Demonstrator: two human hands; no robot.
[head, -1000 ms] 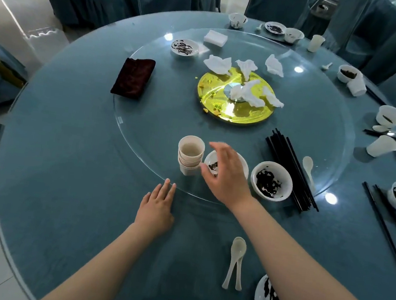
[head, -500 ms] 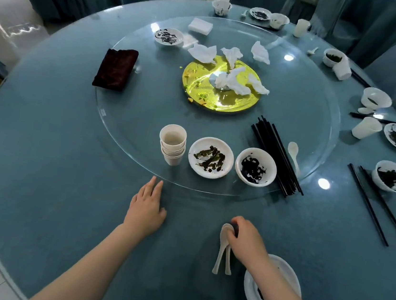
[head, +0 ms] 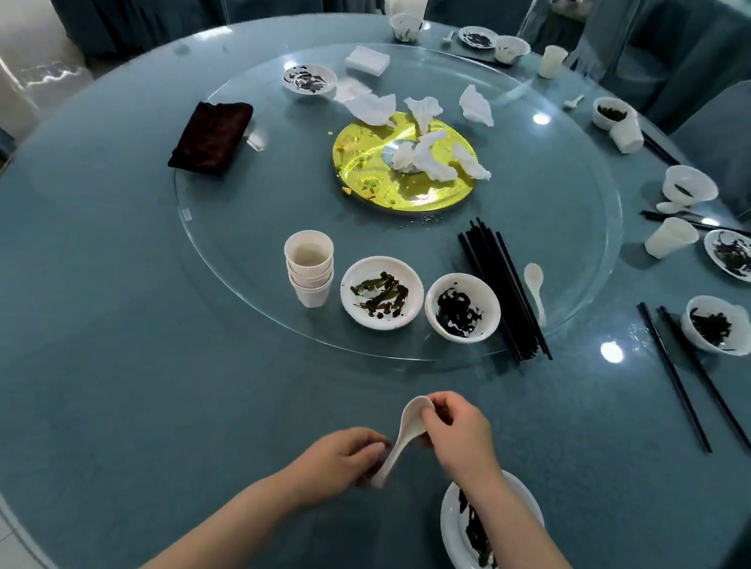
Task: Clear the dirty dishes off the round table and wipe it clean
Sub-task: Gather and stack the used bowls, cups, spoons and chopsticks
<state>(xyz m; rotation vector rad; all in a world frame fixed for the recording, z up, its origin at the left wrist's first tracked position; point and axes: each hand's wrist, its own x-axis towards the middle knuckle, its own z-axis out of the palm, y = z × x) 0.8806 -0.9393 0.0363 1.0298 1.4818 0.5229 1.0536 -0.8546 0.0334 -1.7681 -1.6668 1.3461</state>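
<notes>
Holding a white spoon [head: 402,443] low in the middle of the frame, both hands work together above the blue worktop [head: 120,347]. The right hand [head: 457,434] pinches the spoon's bowl end, and the left hand [head: 337,461] has its fingers curled round the handle end. A dirty plate [head: 457,545] lies just under the right arm, at the lower right. Up from the hands, on the glass turntable [head: 234,267], a stack of cups [head: 308,267] stands beside a small plate [head: 382,292] and a bowl [head: 463,308], both with dark scraps. Black chopsticks [head: 503,288] lie in a bunch right of the bowl, with another spoon [head: 534,289] beside them. A yellow disc [head: 400,183] sits in the middle with crumpled napkins [head: 427,158] on it. A dark red cloth [head: 212,135] lies at the upper left. More bowls, cups and plates sit along the right and far edges.
</notes>
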